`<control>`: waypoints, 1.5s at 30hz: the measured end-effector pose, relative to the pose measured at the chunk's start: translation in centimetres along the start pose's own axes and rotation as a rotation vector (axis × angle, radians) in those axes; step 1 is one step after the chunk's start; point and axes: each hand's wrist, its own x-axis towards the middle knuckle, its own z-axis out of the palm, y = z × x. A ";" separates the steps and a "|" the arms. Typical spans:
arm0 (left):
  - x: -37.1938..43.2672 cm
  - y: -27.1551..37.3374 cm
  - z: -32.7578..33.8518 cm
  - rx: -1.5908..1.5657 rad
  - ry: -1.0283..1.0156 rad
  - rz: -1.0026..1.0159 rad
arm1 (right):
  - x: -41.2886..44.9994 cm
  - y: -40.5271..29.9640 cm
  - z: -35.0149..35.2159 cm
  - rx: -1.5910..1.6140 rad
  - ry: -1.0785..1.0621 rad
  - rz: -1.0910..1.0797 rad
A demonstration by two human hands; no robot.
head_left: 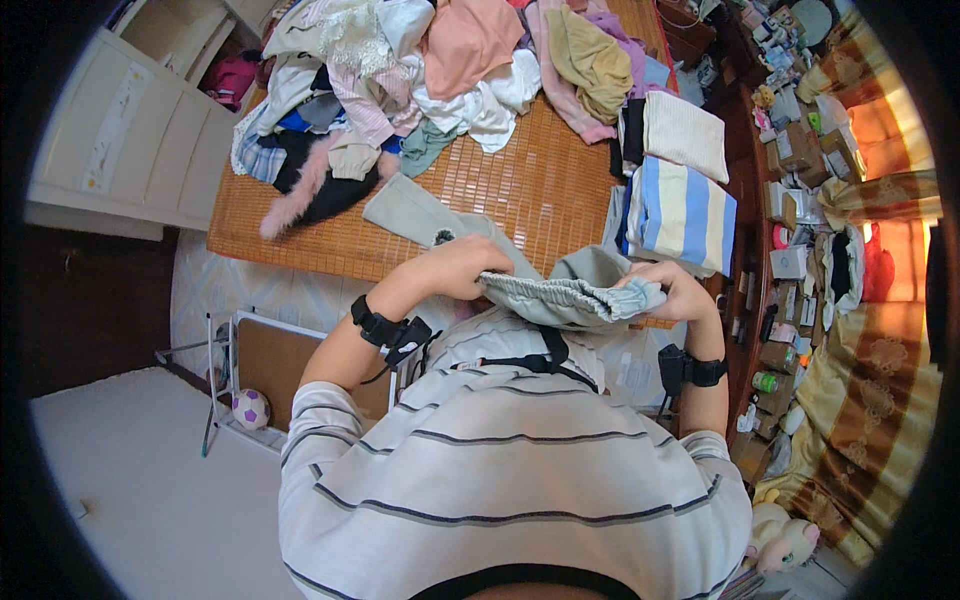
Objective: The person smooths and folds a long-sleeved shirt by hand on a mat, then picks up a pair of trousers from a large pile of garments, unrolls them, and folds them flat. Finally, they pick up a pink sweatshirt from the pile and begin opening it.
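A pair of grey-green trousers (525,292) with a gathered elastic waistband is stretched between my two hands at the near edge of the mat-covered bed. My left hand (469,262) grips the waistband at its left end. At the other end, my right hand (671,289) holds the waistband, where a pale blue patch shows on the fabric. One trouser leg (416,211) reaches away over the bamboo mat (517,191). The fingertips of both hands are partly hidden by the cloth.
A loose heap of clothes (472,45) covers the far side. Folded garments (679,214) are stacked at the right edge. A white cabinet (127,127) stands left, with a folding frame (225,367) and a ball (251,409) below. Boxes (799,154) crowd the right side.
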 end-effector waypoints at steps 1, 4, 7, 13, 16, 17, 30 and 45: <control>-0.2 0.6 -0.2 -0.050 -0.163 -0.169 | -0.3 0.2 0.5 0.009 -0.005 0.008; -0.8 1.5 0.3 -0.106 -0.309 -0.341 | -0.7 0.8 1.6 0.016 -0.115 0.074; -1.4 2.2 0.5 -0.157 -0.197 -0.309 | -0.5 0.7 2.4 0.186 -0.137 0.102; -2.2 2.2 1.4 0.059 -0.018 -0.065 | 0.8 3.2 2.7 0.240 -0.269 -0.044; -2.3 2.6 1.6 0.034 -0.050 -0.110 | 1.8 3.1 2.5 0.171 -0.362 -0.024; -2.5 2.7 1.6 0.029 -0.076 -0.141 | 2.1 3.2 2.6 0.174 -0.368 -0.026; -4.6 0.0 4.3 -0.029 -0.121 -0.226 | 3.1 3.3 2.2 0.180 -0.515 -0.107; -9.7 -1.0 6.0 -0.015 -0.188 -0.527 | 0.2 2.4 2.2 0.154 -0.481 0.196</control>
